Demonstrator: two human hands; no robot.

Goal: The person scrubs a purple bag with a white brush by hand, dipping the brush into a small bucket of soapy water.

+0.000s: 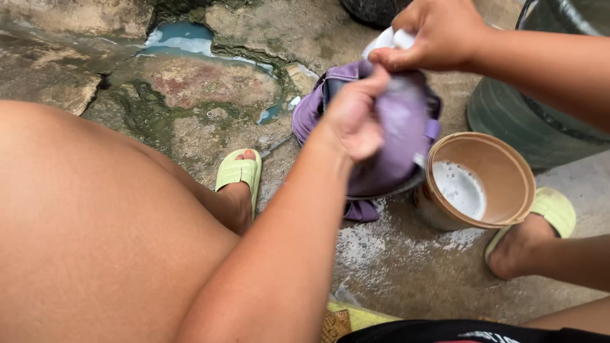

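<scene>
Hands grip wet purple cloth garment [394,136], left hand [352,117] bunching it, right hand [432,35] at twelve o'clock pinching its white part, brown round plastic tub [502,165] of suds at three o'clock, washing seemingly midway.

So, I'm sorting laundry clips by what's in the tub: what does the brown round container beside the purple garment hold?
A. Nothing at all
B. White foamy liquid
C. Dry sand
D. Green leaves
B: the brown container, just right of the purple garment, shows white foamy liquid pooled at its bottom.
</scene>
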